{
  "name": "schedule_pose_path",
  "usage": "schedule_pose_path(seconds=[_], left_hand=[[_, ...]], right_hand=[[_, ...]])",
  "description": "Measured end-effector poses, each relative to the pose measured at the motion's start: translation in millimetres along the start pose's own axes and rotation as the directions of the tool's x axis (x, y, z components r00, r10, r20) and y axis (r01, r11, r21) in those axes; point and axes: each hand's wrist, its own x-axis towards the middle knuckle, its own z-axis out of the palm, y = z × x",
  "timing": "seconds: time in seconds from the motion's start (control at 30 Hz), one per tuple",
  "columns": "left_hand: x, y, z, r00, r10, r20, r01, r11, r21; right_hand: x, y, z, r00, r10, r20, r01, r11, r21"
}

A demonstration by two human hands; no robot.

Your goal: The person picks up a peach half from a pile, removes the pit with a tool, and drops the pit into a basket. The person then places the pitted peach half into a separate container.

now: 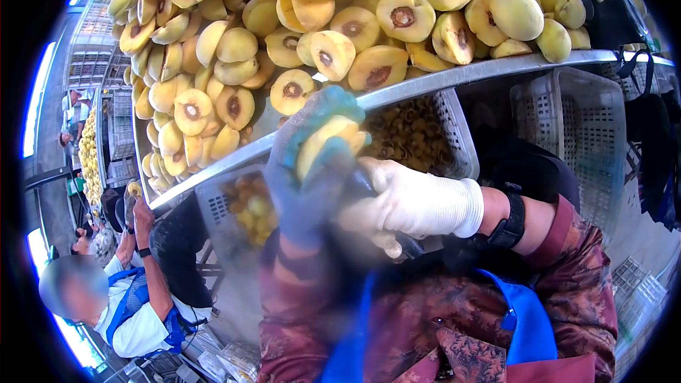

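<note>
My left hand (pixel 312 170), in a grey and teal rubber-coated glove blurred by motion, is closed around a yellow peach piece (pixel 330 143) just in front of the metal table's rim (pixel 418 86). My right hand (pixel 408 198), in a white knit glove, is wrapped round a dark-handled tool (pixel 363 183). The tool's working end is hidden behind the left hand and blur. Beyond the rim lies a large heap of halved yellow peaches (pixel 404 18), many with brown pits or pit hollows showing.
Below the rim stand a crate (pixel 461 135) of brown pits and scraps and another crate (pixel 213 206) with yellow pieces. At right is a pale plastic crate (pixel 592 113). A co-worker (pixel 135 291) sits at left. A black bag (pixel 613 18) rests at the far right.
</note>
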Motion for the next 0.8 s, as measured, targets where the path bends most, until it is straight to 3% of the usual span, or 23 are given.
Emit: schedule_pose_path(seconds=[0.03,0.13,0.23,0.33,0.4,0.47,0.53,0.67,0.8], left_hand=[[0.4,0.5,0.8,1.0,0.025,-0.007,-0.024,1.0,0.019],[2.3,4.7,-6.0,0.986,-0.15,0.077,0.151,0.989,-0.007],[7.7,5.8,-12.7,0.951,-0.264,0.163,0.26,0.965,0.046],[8.4,13.3,-10.1,0.919,-0.344,0.193,0.353,0.936,-0.012],[8.2,12.9,-13.5,0.907,-0.35,0.232,0.362,0.932,-0.006],[8.4,12.0,-14.7,0.896,-0.356,0.265,0.376,0.926,-0.027],[7.5,9.2,-15.0,0.903,-0.3,0.307,0.339,0.937,-0.081],[3.3,9.6,-19.9,0.863,-0.299,0.406,0.406,0.89,-0.206],[7.1,26.4,-10.0,0.841,-0.327,0.43,0.468,0.838,-0.278]], right_hand=[[-1.3,-2.8,1.2,0.999,0.011,-0.033,-0.013,0.998,-0.057],[-2.1,-6.0,3.8,0.994,0.035,-0.1,-0.054,0.979,-0.196],[0.7,1.5,-0.3,0.997,0.046,-0.054,-0.056,0.979,-0.196],[4.9,6.8,-2.7,0.992,0.129,-0.014,-0.13,0.98,-0.154],[6.9,19.8,-8.6,0.998,0.056,0.021,-0.051,0.983,-0.175],[4.0,27.6,-12.2,0.994,0.022,0.103,-0.014,0.997,-0.079],[-0.8,30.3,-14.1,0.973,0.012,0.229,-0.043,0.99,0.133],[-12.1,26.3,-9.5,0.963,0.117,0.242,-0.193,0.927,0.321],[-19.2,21.4,-2.9,0.948,0.071,0.312,-0.191,0.907,0.375]])
